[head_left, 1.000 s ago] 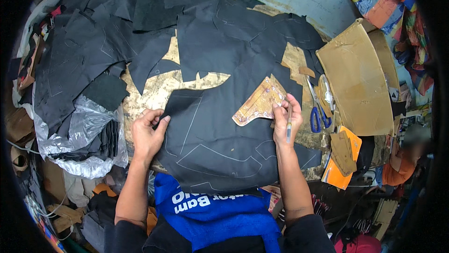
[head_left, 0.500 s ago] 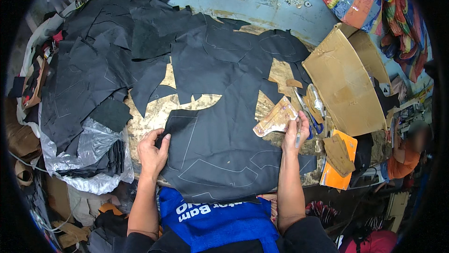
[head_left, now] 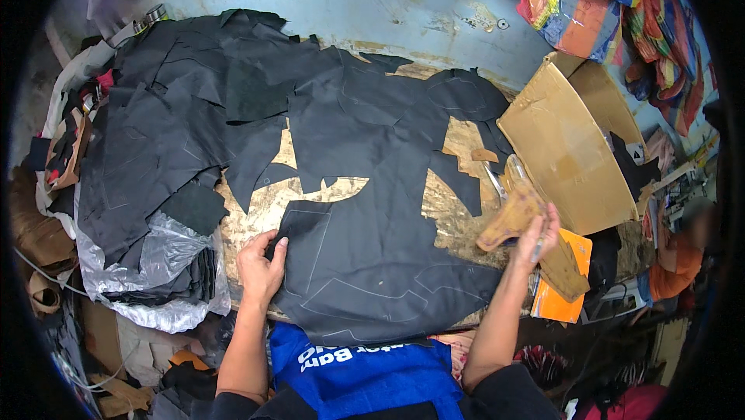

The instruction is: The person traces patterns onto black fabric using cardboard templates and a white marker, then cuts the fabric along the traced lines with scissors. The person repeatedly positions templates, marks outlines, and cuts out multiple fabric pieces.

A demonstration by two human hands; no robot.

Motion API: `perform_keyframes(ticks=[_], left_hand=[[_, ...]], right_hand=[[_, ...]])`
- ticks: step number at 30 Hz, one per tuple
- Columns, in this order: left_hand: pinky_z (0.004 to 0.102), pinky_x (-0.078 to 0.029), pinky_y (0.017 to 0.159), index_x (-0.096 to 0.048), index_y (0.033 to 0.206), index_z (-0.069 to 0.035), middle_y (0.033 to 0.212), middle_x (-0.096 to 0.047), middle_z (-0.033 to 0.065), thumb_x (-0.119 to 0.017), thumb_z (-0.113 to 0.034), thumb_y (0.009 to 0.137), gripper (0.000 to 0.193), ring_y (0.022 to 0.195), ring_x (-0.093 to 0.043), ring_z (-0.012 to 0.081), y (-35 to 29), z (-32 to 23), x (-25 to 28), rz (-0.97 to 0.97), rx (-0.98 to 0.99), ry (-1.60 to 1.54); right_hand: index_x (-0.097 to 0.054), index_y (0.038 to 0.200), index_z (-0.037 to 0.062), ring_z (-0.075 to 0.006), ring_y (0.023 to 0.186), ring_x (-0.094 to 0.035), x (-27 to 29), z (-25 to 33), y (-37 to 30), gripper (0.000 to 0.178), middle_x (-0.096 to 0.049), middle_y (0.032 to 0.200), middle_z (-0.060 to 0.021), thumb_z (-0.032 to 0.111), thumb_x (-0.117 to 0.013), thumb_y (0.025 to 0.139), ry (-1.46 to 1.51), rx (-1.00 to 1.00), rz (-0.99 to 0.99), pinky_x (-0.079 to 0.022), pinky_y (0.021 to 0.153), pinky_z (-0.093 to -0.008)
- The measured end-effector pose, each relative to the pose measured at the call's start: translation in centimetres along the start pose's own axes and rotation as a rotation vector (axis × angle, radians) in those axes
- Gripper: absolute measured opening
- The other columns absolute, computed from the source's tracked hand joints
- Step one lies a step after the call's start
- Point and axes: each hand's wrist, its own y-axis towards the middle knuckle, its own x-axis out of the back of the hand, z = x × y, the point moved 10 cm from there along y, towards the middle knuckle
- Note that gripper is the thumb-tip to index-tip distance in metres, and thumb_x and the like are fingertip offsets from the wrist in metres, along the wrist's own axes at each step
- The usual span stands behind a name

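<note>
A black leather-like sheet [head_left: 372,249] with pale drawn outlines lies before me on the worn wooden table. My left hand [head_left: 261,266] is at its left edge, thumb against the sheet and fingers curled beside it. To the right, my right hand [head_left: 541,235] grips a flat brown pattern template [head_left: 508,217], raised over the table, along with a slim silver pen [head_left: 537,249]. Another brown template [head_left: 564,273] rests on an orange notebook [head_left: 578,245] by that hand. Scissors [head_left: 495,179] lie just beyond, mostly hidden behind the held template.
Overlapping black pieces [head_left: 155,133] are heaped across the left and far table. A clear plastic bag [head_left: 171,238] with stacked black pieces sits at the left. An opened cardboard box [head_left: 574,156] stands at right. Another person [head_left: 673,261] in orange is at far right.
My right hand has moved right with pen and template, away from the sheet. A brown template is in it now, where a whitish, stained face showed before. My left hand stays at the sheet's edge.
</note>
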Motion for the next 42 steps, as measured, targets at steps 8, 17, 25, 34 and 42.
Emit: perform_keyframes(ticks=[8, 17, 25, 34, 42], left_hand=[[0.0367, -0.05, 0.074, -0.07, 0.09, -0.003, 0.086, -0.068, 0.0152, -0.069, -0.019, 0.077, 0.02, 0.08, -0.065, 0.0299, -0.1, -0.6, 0.1, -0.022, -0.054, 0.009], [0.0359, -0.051, 0.072, -0.068, 0.093, -0.001, 0.086, -0.068, 0.0147, -0.07, -0.019, 0.078, 0.023, 0.079, -0.065, 0.0288, 0.0, -2.5, 0.9, -0.019, -0.141, 0.036], [0.0389, -0.048, 0.082, -0.067, 0.097, -0.004, 0.095, -0.066, 0.0143, -0.072, -0.024, 0.074, 0.032, 0.091, -0.062, 0.0292, 5.6, 0.6, 17.0, -0.503, -0.124, 0.306], [0.0415, -0.047, 0.089, -0.056, 0.118, -0.003, 0.116, -0.061, 0.0194, -0.083, -0.045, 0.061, 0.076, 0.11, -0.059, 0.0319, 10.4, 15.1, 30.9, -0.338, 0.753, 0.681], [0.0333, -0.048, 0.088, -0.05, 0.132, -0.006, 0.12, -0.06, 0.0174, -0.075, -0.007, 0.064, 0.072, 0.106, -0.06, 0.0251, 13.1, 13.5, 34.3, -0.363, 0.43, 0.199]], right_hand=[[-0.049, 0.123, -0.0024, -0.022, 0.11, -0.054, 5.8, -2.4, 8.5, 0.035, -0.055, 0.121, -0.015, -0.001, -0.052, 0.088, 0.09, -0.099, -0.035, -0.044, 0.096, -0.0327], [-0.059, 0.115, -0.003, -0.0228, 0.104, -0.057, -5.6, 0.9, -1.4, 0.036, -0.061, 0.113, -0.0144, -0.005, -0.061, 0.078, -0.516, 0.19, 0.427, -0.042, 0.094, -0.0332], [-0.063, 0.105, 0.002, -0.0395, 0.111, -0.052, -14.9, 6.5, -16.2, 0.043, -0.064, 0.108, -0.0174, 0.016, -0.078, 0.068, -0.514, 0.409, 1.086, -0.038, 0.097, -0.0465], [-0.064, 0.103, 0.002, -0.0407, 0.111, -0.053, -14.6, 5.9, -15.9, 0.04, -0.065, 0.107, -0.017, 0.017, -0.078, 0.068, -0.489, 0.379, 1.04, -0.037, 0.098, -0.0466], [-0.063, 0.104, 0.003, -0.04, 0.113, -0.052, -14.8, 6.2, -16.0, 0.039, -0.064, 0.111, -0.0172, 0.019, -0.076, 0.071, -0.513, 0.41, 1.067, -0.035, 0.098, -0.047]])
